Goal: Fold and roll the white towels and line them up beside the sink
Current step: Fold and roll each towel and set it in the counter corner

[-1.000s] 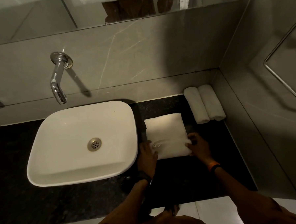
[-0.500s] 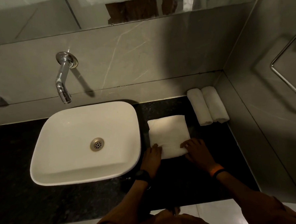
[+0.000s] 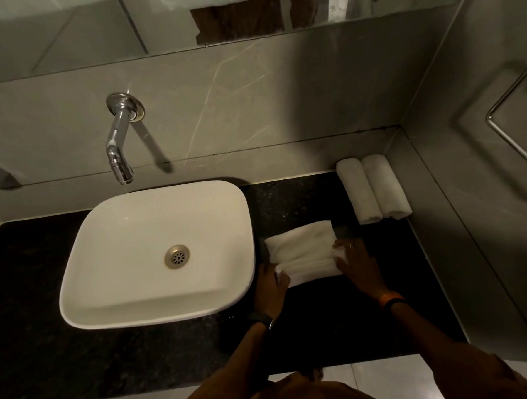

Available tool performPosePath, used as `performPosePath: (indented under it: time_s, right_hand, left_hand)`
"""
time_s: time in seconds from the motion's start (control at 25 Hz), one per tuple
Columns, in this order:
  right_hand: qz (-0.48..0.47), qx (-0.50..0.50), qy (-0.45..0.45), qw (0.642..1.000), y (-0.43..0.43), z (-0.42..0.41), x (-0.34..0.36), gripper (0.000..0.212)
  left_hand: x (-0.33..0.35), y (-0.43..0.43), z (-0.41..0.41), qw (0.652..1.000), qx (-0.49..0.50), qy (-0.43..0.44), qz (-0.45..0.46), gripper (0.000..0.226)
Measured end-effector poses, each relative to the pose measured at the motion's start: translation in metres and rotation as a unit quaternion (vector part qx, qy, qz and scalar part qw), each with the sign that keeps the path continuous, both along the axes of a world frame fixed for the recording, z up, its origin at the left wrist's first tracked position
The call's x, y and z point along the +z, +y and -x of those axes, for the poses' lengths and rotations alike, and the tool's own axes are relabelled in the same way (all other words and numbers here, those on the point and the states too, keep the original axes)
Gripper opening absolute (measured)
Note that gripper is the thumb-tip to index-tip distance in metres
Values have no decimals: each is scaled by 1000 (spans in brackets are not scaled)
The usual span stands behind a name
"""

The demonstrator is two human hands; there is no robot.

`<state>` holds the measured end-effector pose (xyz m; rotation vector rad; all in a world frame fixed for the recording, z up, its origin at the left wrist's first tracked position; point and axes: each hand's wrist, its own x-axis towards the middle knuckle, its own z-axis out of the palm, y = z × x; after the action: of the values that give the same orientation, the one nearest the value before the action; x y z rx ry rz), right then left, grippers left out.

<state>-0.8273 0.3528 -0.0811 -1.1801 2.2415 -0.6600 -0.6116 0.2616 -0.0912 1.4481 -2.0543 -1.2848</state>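
A folded white towel lies on the black counter just right of the white sink. Its near edge is curled into the start of a roll. My left hand grips the roll's left end, and my right hand grips its right end. Two rolled white towels lie side by side in the far right corner against the wall.
A chrome tap juts from the tiled back wall above the sink. A grey side wall with a metal rail borders the counter on the right. A mirror runs along the top. Dark counter extends left of the sink.
Both hands have rolled the towel's near edge away from me, so the flat part is shorter. The view has shifted slightly.
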Motion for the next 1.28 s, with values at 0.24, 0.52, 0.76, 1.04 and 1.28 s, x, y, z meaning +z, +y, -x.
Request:
performPosePath:
  time_s: [0.24,0.52,0.76,1.04,1.28]
  right_hand:
    - [-102,162,213,958,15,0,-3,55]
    - [-126,219,265,930,5,10,5,54]
    - [-71,182,148,970,14,25,3,40]
    - [-41,41,12,998,-1,5,0,35]
    - [-115,43,23,992,-35,11,4,41]
  left_hand:
    - [-1,8,-5,946,-145,-181,225,36]
    - [0,1,-12,897,-255,-236,274,51]
    - [4,3,-13,990,-138,-7,24,47]
    - [5,-6,5,999,-27,-6,-20,27]
    - [6,-30,29,921,-288,-222,139,49]
